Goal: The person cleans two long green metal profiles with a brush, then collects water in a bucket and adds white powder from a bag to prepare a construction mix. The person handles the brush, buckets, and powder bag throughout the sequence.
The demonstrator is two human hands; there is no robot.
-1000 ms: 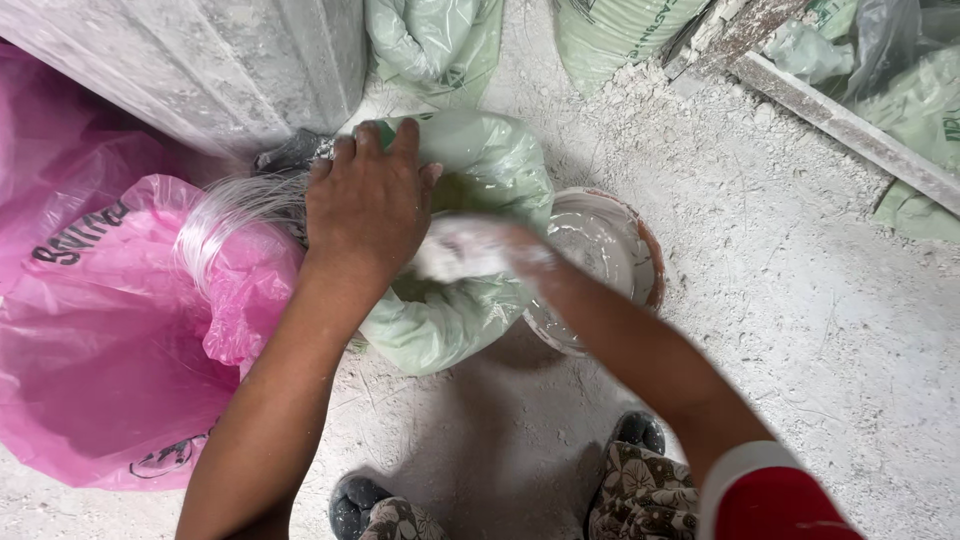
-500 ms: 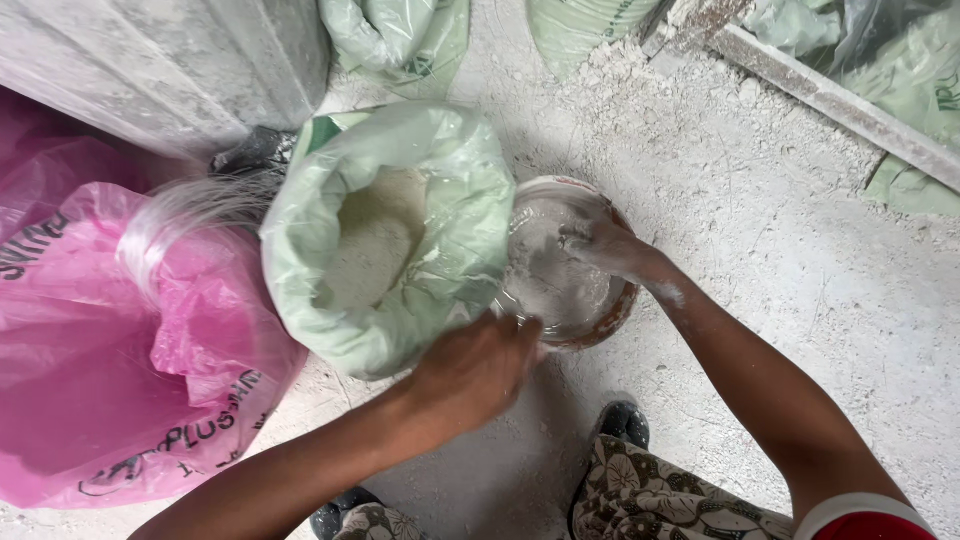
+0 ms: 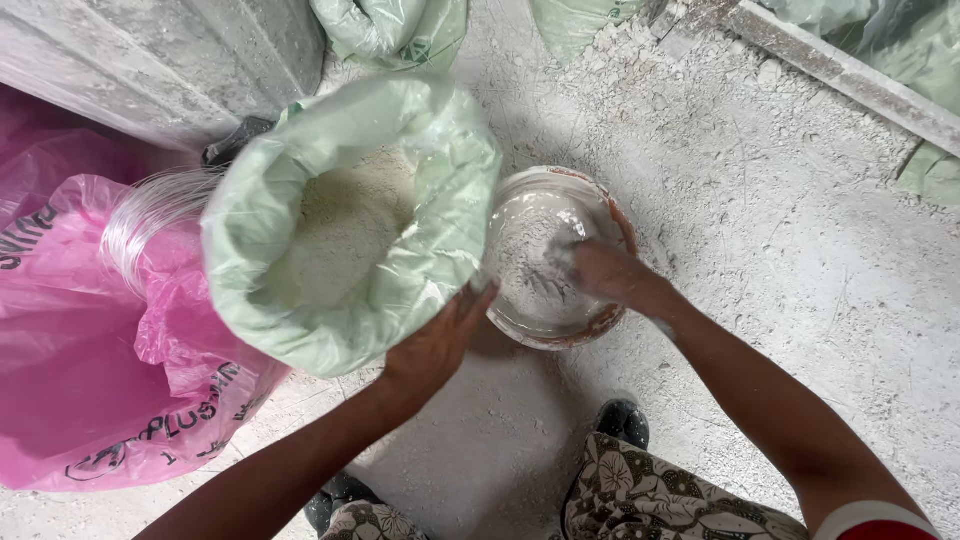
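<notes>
Head view, looking straight down: your left hand (image 3: 435, 345) grips the near rim of the pale green sack (image 3: 350, 220), fingers (image 3: 478, 298) pressed together and curled over the rolled-down edge, holding the mouth open so that the off-white powder (image 3: 345, 225) inside is exposed. Your right hand (image 3: 610, 275) reaches into the clear round bowl (image 3: 600, 325) that stands on the dusty floor (image 3: 800, 260) just to the right of the sack, touching or nearly touching its side. The right hand is blurred and dusted with powder, so whether its fingers are spread or closed cannot be told; they lie inside the bowl, low against its powdered bottom. The bowl holds only a thin coating and a small amount of powder, while the sack remains well filled, so the transfer of powder appears to be at an early stage, with most of the filling left to do. To the left, a pink plastic bag (image 3: 90, 380) leans against the sack, with a coil of clear tubing (image 3: 150, 215) lying on it. Further green sacks (image 3: 395, 30) stand beyond, and your patterned trousers (image 3: 660, 500) show at the lower edge.
</notes>
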